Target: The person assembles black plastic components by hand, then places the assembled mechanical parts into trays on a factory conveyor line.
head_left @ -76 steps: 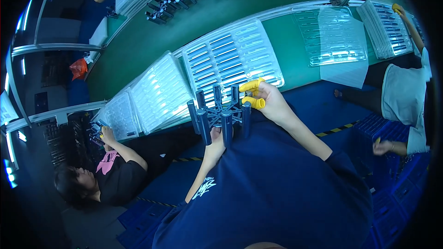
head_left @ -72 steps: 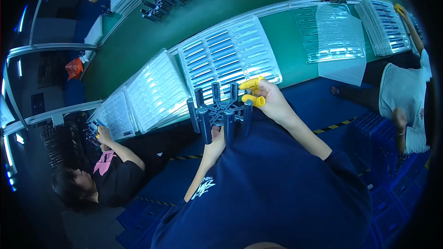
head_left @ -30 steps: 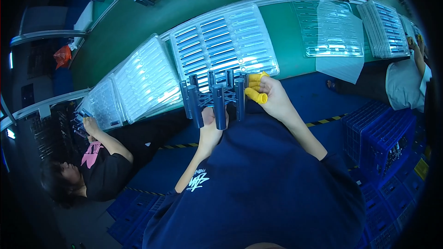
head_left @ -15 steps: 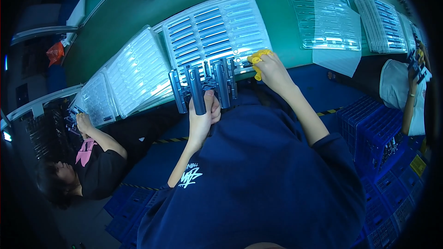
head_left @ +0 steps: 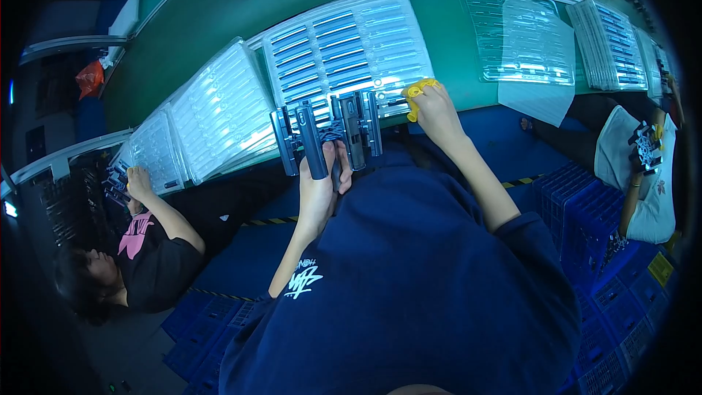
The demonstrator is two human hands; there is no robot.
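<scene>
My left hand (head_left: 319, 186) is closed around the lower middle of a rack (head_left: 333, 132) with several long, glossy dark casings (head_left: 312, 143) standing round it. The rack is upright over the near edge of a clear plastic tray (head_left: 398, 44), whose left and middle columns hold dark slim pieces. Right of the rack, my right hand (head_left: 436, 111) has its fingers curled at the tray's near right corner. Yellow coverings (head_left: 420, 89), like finger cots, wrap its fingertips. A thin dark piece shows by these fingertips; whether they grip it is unclear.
Stacked clear trays (head_left: 219, 113) lie to the left on the green bench (head_left: 450, 44). Another tray (head_left: 512, 36) with a translucent sheet (head_left: 537, 95) sits right. Co-workers handle dark parts on both sides. Blue crates (head_left: 567, 201) stand at the right.
The rack has turned slightly in my left hand, showing one casing's inner side. My right hand has shifted a little rightward. The right co-worker's hands and parts have moved lower.
</scene>
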